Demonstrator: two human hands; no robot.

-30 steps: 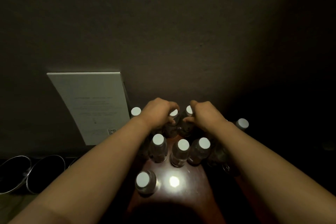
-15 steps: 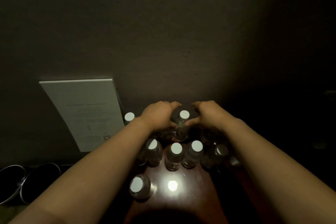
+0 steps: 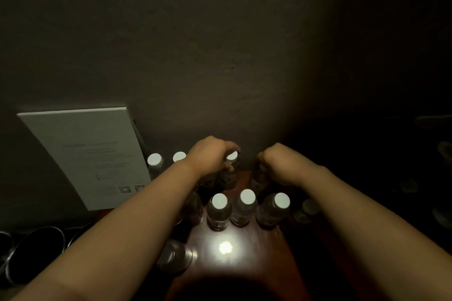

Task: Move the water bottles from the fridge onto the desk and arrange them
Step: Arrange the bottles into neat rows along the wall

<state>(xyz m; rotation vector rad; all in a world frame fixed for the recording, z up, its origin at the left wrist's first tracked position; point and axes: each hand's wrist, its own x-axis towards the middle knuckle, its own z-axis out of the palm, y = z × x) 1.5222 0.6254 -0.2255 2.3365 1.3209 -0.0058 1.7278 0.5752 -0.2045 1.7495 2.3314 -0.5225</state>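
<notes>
Head view: each hand (image 3: 210,159) around a desk (image 3: 244,261) bottle (image 3: 228,173).

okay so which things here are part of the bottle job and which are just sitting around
Job: left hand gripping a back bottle; right hand gripping another bottle; front row of bottles; desk.
Lying about: white card; metal cups.

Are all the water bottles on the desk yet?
Many bottles already stand on the desk, like the row of three. The left hand grips one bottle and the right hand grips another, arranging them. The fridge isn't in view, so I can't tell whether more remain.
</notes>
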